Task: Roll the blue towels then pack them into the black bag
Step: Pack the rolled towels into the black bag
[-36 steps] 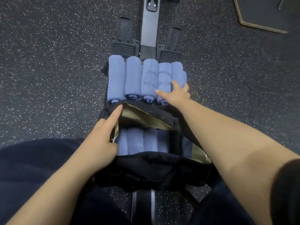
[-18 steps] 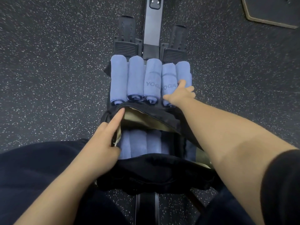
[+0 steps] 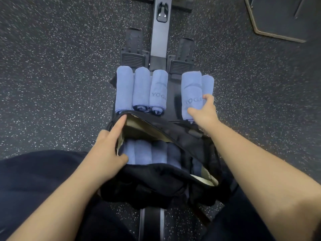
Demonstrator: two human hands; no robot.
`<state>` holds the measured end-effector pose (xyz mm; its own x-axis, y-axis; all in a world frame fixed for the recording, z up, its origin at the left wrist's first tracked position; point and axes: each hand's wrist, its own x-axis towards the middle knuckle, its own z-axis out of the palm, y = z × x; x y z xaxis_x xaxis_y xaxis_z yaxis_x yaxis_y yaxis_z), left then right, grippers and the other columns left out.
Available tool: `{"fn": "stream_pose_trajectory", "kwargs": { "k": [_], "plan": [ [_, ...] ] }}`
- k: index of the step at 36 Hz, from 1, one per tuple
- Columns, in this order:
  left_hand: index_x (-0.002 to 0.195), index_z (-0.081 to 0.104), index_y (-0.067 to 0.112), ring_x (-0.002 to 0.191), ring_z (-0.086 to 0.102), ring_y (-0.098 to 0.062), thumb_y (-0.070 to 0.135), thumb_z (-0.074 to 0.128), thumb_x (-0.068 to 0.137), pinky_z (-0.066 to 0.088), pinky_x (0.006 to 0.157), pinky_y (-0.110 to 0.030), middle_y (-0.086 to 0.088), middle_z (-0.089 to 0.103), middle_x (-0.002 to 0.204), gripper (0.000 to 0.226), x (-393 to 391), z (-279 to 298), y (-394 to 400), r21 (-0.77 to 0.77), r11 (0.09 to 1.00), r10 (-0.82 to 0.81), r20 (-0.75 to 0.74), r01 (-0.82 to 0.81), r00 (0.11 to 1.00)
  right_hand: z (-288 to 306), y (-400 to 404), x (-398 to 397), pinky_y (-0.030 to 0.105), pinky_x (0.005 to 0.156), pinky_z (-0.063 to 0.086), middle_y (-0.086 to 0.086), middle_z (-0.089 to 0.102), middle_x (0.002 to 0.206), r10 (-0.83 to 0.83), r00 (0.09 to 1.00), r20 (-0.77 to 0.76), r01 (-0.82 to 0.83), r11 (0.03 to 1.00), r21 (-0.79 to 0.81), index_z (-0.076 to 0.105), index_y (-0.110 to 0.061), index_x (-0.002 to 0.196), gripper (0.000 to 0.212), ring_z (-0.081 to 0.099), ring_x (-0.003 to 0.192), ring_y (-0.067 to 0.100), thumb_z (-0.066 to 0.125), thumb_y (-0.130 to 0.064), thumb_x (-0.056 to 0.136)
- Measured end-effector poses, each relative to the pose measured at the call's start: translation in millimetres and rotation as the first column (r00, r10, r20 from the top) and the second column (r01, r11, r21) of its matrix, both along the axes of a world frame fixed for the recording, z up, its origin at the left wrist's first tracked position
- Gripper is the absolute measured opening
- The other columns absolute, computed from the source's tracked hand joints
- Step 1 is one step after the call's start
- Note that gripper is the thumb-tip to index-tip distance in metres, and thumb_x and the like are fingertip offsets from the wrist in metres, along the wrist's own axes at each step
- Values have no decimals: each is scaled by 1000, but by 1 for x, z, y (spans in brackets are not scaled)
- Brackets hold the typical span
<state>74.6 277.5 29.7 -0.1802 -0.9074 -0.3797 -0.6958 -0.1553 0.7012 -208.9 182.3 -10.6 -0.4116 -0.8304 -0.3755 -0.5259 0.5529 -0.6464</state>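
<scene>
5 rolled towels (image 3: 159, 91) out, approx 5 in bag (image 3: 156, 181)

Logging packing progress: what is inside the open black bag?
Inside the black fabric bag, rolled blue towels lie side by side, about four showing. The bag's upper flap covers their far ends; anything underneath is hidden.

right hand (image 3: 205, 111) grips rolled towel (image 3: 191, 91); left hand (image 3: 106, 150) holds bag (image 3: 156, 181).

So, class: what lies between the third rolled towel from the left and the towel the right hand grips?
Nothing: the head view shows a bare dark gap between the third towel and the gripped towel, held by the right hand.
</scene>
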Motion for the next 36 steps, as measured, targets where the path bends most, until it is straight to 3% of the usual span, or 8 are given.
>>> {"fn": "stream_pose_trajectory", "kwargs": {
  "k": [4, 9, 12, 17, 20, 27, 32, 36],
  "plan": [
    [130, -5, 65, 75, 47, -6, -5, 57, 77, 35, 61, -7, 13, 28, 92, 108, -1, 0, 2, 39, 999, 15, 16, -15, 1000, 28, 21, 1, 4, 43, 36, 7, 45, 127, -36, 995, 98, 48, 991, -125, 31, -20, 132, 60, 53, 88, 20, 62, -10, 82],
    [141, -2, 56, 77, 49, -11, -10, 51, 76, 35, 62, -7, 5, 29, 94, 107, -1, 3, 7, 96, 995, 23, 13, -24, 1000, 68, 59, 17, 2, 56, 40, -7, 49, 108, -15, 980, 200, 67, 965, -253, 26, -31, 119, 57, 51, 81, -4, 64, -8, 82],
    [140, -1, 59, 78, 51, -15, -10, 49, 76, 34, 60, -11, 3, 31, 98, 106, -1, 7, 11, 111, 993, 37, 13, -38, 999, 80, 89, 42, 0, 62, 40, -3, 47, 114, 10, 966, 259, 76, 945, -319, 25, -30, 120, 62, 53, 87, 3, 66, -6, 80],
    [146, 5, 51, 78, 46, -9, -11, 47, 78, 33, 59, -8, -2, 34, 107, 101, -5, 14, 17, 113, 991, 67, -17, -64, 998, 67, 127, 104, 35, 99, 45, 5, 46, 126, 14, 940, 340, 124, 916, -382, 30, -52, 109, 66, 51, 114, 17, 65, -27, 60],
    [147, 6, 50, 84, 47, -12, -10, 47, 79, 33, 61, -7, -4, 36, 113, 100, -4, 17, 21, 108, 991, 85, -29, -82, 996, 58, 138, 130, 26, 99, 39, 0, 41, 124, 36, 940, 340, 115, 903, -415, 30, -45, 109, 66, 44, 107, 4, 70, -16, 65],
    [146, 7, 52, 87, 47, -16, -9, 44, 77, 39, 73, -28, 0, 38, 103, 99, -4, 24, 28, 82, 994, 78, -43, -74, 996, 33, 149, 149, 35, 99, 40, 5, 36, 128, 102, 991, 82, -58, 906, -420, 41, -20, 127, 72, 46, 115, 28, 75, -16, 62],
    [138, 21, 59, 67, 51, -24, -4, 47, 65, 40, 54, -31, -13, 46, 98, 99, -2, 19, 25, 86, 991, 112, -69, -106, 991, 23, 164, 136, 38, 100, 39, 7, 32, 130, 245, 966, -79, -257, 904, -341, 34, -30, 124, 76, 44, 113, 30, 75, -19, 61],
    [142, 8, 61, 84, 58, -27, -7, 47, 73, 44, 61, -32, -5, 41, 121, 104, -3, 14, 22, 107, 983, 160, -98, -150, 982, 15, 180, 115, 37, 99, 39, 7, 26, 135, 373, 905, -204, -412, 887, -207, 23, -37, 119, 74, 40, 114, 29, 73, -25, 66]
  ]
}}
